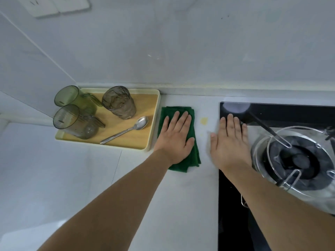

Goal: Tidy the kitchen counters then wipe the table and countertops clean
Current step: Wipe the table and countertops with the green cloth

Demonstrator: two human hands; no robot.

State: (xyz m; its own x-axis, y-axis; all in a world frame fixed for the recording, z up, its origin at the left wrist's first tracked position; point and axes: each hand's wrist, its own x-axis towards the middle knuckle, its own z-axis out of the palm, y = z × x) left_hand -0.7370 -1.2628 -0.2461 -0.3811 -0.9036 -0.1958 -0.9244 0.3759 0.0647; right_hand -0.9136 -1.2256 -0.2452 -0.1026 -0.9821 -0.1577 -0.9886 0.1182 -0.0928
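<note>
White countertop (72, 178), folded green cloth (194, 156) lengthwise toward wall, left hand (175, 140) flat on it, right hand (230, 145) fingers straight

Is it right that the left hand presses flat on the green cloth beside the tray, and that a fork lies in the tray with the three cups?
Not quite. The head view shows a spoon, not a fork, lying in the tray with the three cups. The rest holds: the left hand presses flat on the green cloth beside the tray.
</note>
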